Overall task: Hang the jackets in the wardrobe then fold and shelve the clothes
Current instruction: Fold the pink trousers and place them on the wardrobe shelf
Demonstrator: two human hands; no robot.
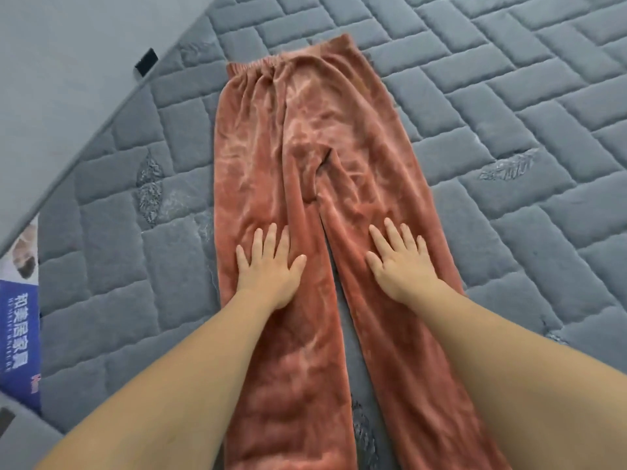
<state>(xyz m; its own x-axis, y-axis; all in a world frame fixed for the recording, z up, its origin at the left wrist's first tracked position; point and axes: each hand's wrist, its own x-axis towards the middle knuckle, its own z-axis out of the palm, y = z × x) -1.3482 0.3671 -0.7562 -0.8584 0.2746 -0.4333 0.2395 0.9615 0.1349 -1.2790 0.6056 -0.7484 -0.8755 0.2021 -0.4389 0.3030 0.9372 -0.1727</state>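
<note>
On quilted mattress [509,96], plush trousers [288,137], flat palms

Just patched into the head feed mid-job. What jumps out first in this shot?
A pair of rust-orange velvety trousers lies spread flat down the middle of a grey quilted mattress, elastic waistband at the far end and legs running toward the camera. The left hand and right hand press open-palmed, one on each leg. A blue printed label sits at the mattress's left edge.
</note>
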